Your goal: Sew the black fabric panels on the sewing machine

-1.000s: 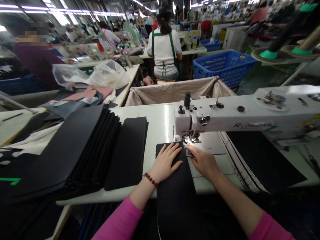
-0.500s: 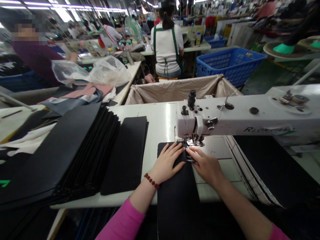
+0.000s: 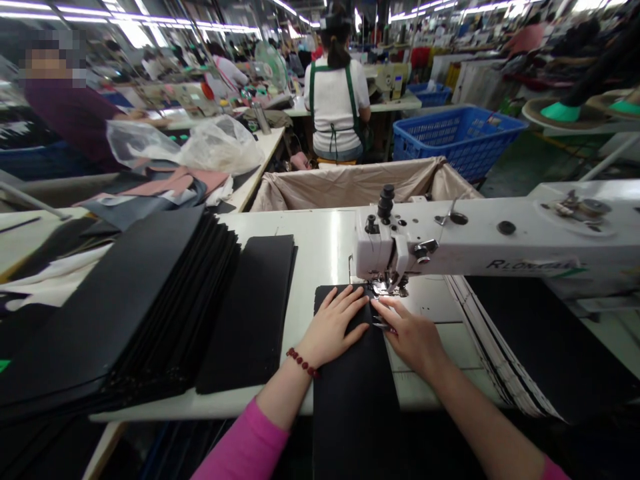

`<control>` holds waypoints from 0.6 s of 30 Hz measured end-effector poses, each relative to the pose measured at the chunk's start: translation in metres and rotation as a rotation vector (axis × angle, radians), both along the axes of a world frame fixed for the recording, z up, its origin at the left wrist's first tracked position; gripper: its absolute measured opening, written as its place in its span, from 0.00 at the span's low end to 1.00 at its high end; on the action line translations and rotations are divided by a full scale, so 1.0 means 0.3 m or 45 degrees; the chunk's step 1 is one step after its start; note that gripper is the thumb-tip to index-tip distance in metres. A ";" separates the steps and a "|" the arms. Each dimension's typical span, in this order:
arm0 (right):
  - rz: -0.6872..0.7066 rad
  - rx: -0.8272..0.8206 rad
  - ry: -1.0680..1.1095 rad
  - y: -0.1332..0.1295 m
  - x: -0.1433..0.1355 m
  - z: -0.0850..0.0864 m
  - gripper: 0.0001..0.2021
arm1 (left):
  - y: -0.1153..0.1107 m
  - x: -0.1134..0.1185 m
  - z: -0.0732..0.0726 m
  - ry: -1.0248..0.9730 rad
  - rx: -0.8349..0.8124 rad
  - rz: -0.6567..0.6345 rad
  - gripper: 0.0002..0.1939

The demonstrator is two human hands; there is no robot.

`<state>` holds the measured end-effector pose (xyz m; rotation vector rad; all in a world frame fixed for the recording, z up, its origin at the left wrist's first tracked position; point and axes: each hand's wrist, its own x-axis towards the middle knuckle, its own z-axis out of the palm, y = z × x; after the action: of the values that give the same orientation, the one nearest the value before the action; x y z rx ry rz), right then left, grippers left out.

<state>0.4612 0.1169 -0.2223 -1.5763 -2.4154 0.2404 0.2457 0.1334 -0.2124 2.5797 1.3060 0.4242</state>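
A long black panel [image 3: 350,400] lies under the sewing machine's presser foot [image 3: 385,288] and hangs over the table's front edge. My left hand [image 3: 337,323] rests flat on its far end, fingers stretched out and slightly spread. At the panel's right edge, just in front of the foot, is my right hand [image 3: 413,333]. Its index finger presses by the edge while the other fingers curl around thread snips [image 3: 382,323], whose pointed metal blades stick out toward the left. The snips' handles are hidden in the palm.
The white sewing machine [image 3: 480,233] spans the right side. A tall stack of black panels [image 3: 150,287] and a lower pile [image 3: 250,307] lie left; black pieces with pale edges [image 3: 540,333] lie right. Behind the table stand a cloth-lined bin [image 3: 345,187], a blue basket [image 3: 455,140] and a seated person.
The view has tilted slightly. Both hands keep nearly the same place on the black panel, and the snips are still in my right hand.
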 end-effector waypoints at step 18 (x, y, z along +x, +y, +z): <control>0.005 0.018 -0.030 -0.004 -0.002 0.004 0.27 | -0.019 -0.017 0.010 -0.082 0.078 -0.004 0.17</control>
<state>0.4605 0.1156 -0.2211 -1.5778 -2.4325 0.2065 0.2406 0.1277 -0.2095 2.5939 1.2861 0.5504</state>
